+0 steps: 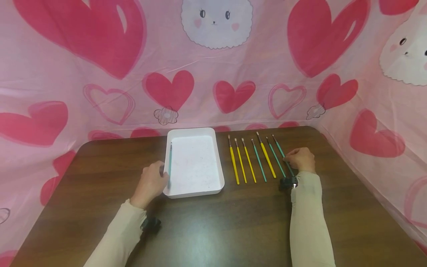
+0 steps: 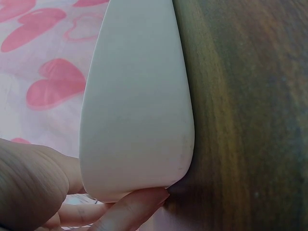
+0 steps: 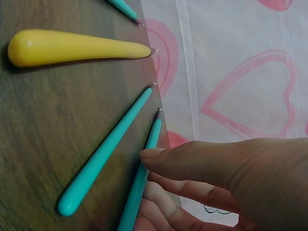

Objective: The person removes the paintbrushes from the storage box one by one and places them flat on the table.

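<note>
My left hand (image 1: 150,184) grips the left wall of a shallow white tray (image 1: 197,163). In the left wrist view, fingers press against the tray's outer wall (image 2: 134,110) near its lower edge. Inside the tray a teal paintbrush (image 1: 170,159) lies lengthwise along the left side. With thumb and fingers, my right hand (image 1: 301,159) pinches the rightmost teal paintbrush (image 1: 278,147), at the end of a row on the table. The right wrist view shows the thumb on that brush's handle (image 3: 132,202), with other fingers partly hidden behind it.
Several more paintbrushes lie side by side between tray and right hand, among them a thick yellow one (image 1: 267,157) and a teal one (image 1: 276,157). The brown wooden table (image 1: 217,230) meets a pink heart-patterned cloth (image 1: 203,89) behind and at the sides.
</note>
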`<state>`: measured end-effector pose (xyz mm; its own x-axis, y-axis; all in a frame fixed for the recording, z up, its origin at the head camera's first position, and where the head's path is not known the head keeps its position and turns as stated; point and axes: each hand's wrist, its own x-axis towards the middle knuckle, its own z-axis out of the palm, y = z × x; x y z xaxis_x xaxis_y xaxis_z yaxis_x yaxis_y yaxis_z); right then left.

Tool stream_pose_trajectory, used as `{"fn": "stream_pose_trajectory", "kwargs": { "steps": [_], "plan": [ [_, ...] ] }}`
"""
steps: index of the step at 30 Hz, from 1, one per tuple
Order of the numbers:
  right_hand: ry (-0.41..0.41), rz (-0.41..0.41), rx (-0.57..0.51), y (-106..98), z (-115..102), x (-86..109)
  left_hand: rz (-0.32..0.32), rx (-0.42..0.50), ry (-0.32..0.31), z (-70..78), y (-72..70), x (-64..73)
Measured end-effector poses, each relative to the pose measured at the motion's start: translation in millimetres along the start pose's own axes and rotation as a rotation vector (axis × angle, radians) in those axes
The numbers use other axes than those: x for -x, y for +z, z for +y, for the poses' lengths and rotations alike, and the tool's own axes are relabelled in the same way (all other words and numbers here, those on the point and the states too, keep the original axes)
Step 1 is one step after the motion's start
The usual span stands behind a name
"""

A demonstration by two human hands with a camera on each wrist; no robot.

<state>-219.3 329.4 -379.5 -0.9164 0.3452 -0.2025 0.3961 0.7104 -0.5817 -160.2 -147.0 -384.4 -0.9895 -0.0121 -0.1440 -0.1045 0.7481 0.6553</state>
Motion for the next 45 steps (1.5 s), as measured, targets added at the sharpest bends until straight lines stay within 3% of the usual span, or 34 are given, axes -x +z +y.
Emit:
{"fn": "stream_pose_trajectory", "kwargs": {
  "steps": [12,34,45],
  "plan": [
    [-0.021,0.031,-0.058,-5.7,-9.3,7.3,0.004,0.001,0.003,0.1,-0.3,1.0],
    [-0.221,-0.205,-0.095,4.3,-66.8,22.0,0.022,-0.005,0.019,-0.7,-2.0,-0.1],
    [-0.292,-0.218,-0.102,21.1,-90.4,30.2,-0.004,0.010,0.020,-2.6,-7.4,-1.5]
  ]
}}
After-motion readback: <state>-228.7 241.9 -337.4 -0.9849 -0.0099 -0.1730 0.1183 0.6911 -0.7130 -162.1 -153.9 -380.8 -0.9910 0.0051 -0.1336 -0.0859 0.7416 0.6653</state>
